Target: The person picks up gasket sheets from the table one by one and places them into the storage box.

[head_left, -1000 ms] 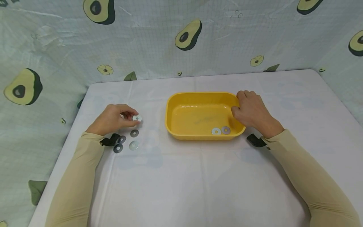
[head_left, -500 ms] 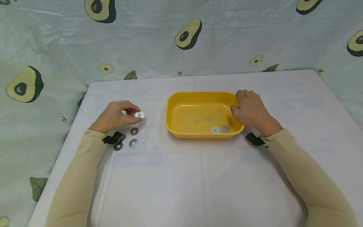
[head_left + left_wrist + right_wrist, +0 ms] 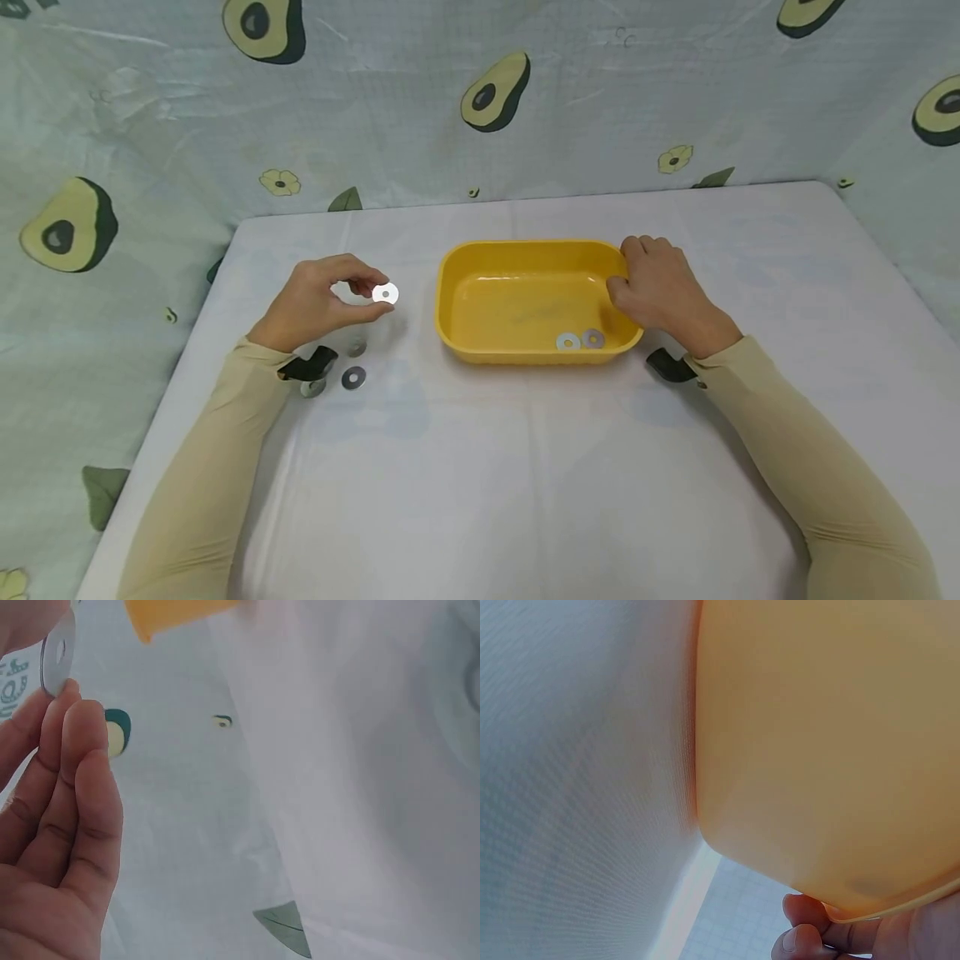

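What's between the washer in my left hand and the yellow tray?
Nothing but bare white table; the head view shows that stretch, from the washer in your left hand to the yellow tray.

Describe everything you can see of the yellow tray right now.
The yellow tray is a shallow, open rectangle with rounded corners, a raised rim and smooth, glossy walls that look like plastic. A faint dull mark shows on its floor. It sits open side up on the white-covered table. The right hand grips the rim at its right end. Inside, near the front right corner, lie a pale washer and a greyer washer.
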A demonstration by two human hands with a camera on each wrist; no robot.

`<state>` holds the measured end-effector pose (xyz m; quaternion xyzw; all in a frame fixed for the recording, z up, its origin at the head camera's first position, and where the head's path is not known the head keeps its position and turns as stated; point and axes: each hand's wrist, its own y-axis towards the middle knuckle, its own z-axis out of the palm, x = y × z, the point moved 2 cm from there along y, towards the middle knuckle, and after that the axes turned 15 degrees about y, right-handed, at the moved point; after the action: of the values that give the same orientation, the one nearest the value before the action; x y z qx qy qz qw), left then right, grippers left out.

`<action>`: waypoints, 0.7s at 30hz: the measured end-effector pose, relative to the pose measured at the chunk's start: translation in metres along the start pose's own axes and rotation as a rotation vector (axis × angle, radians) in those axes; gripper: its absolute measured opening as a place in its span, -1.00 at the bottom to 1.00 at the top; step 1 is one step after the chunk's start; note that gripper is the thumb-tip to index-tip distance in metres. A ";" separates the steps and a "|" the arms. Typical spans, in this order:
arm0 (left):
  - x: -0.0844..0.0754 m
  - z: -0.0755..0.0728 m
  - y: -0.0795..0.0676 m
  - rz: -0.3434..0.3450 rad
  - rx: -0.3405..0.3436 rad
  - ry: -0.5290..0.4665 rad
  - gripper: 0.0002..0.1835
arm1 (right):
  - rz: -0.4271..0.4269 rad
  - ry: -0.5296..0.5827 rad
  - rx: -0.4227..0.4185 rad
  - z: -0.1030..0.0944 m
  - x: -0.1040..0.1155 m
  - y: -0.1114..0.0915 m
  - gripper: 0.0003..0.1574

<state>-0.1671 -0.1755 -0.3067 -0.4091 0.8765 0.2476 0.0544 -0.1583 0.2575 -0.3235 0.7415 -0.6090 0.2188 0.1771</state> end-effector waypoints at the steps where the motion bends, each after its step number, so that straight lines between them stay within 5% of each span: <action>1: -0.003 -0.001 0.002 0.010 -0.003 -0.001 -0.66 | -0.001 -0.001 -0.001 0.000 0.000 0.000 -0.48; 21: -0.054 -0.003 0.040 0.134 0.045 -0.041 -0.68 | 0.015 -0.001 0.032 -0.001 -0.003 0.001 -0.42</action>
<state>-0.1611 -0.1172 -0.2725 -0.3432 0.9059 0.2395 0.0650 -0.1595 0.2602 -0.3247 0.7397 -0.6113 0.2292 0.1632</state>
